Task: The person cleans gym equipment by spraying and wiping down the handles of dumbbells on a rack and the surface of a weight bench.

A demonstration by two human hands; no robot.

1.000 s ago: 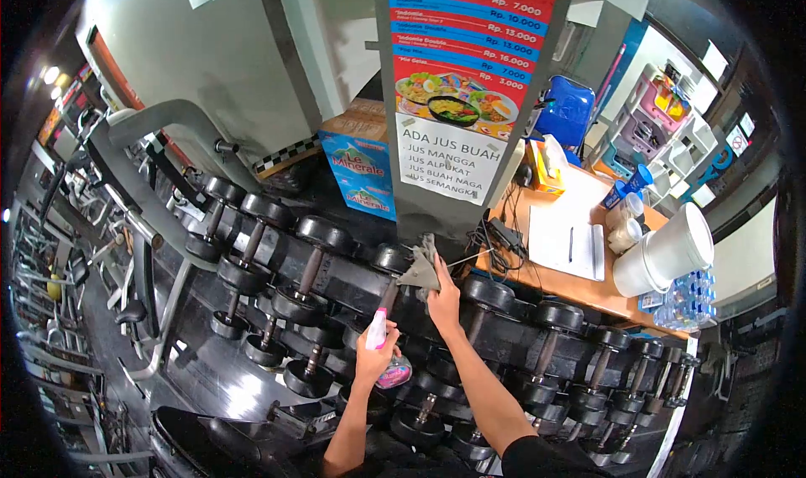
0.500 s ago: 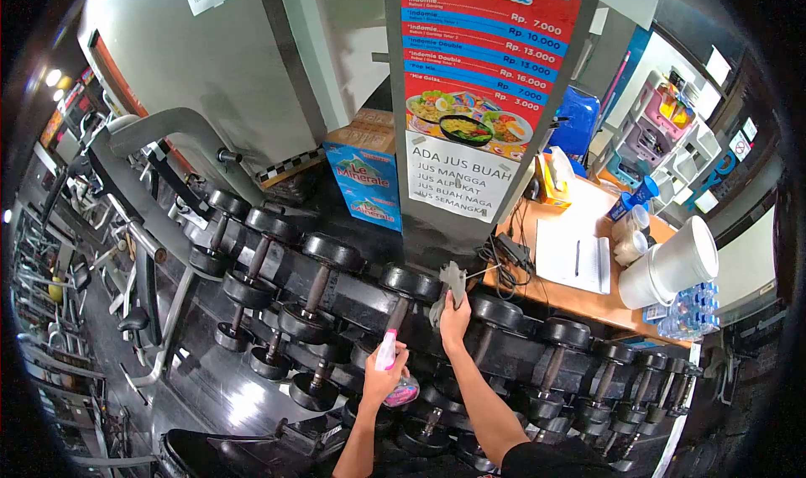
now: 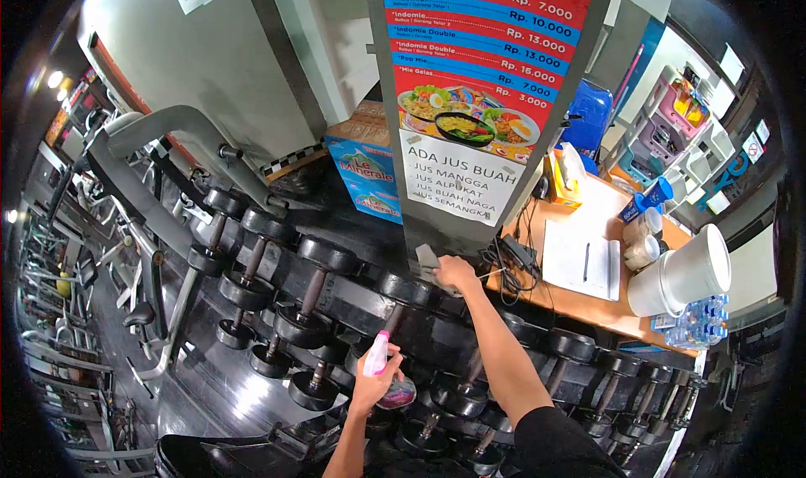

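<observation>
In my left hand (image 3: 375, 383) is a spray bottle (image 3: 382, 356) with a white and pink top, its body low among the dumbbells. My right hand (image 3: 456, 274) is closed on a grey cloth (image 3: 426, 260), reaching over the rack at the foot of the pillar (image 3: 453, 241). Just below that hand lies the black end of a dumbbell (image 3: 406, 287). Another dumbbell (image 3: 315, 289) rests to its left on the same rack.
Rows of dumbbells run along a black rack, continuing right with another dumbbell (image 3: 561, 360). Behind it, a wooden table (image 3: 579, 306) carries an open notebook (image 3: 582, 260), white buckets (image 3: 682, 272) and cables. Blue boxes (image 3: 367, 175) stand left of the pillar; a gym machine (image 3: 180, 129) is farther left.
My right hand has moved slightly up with the cloth, and more of that arm's sleeve shows. My left hand with the spray bottle has shifted a little left.
</observation>
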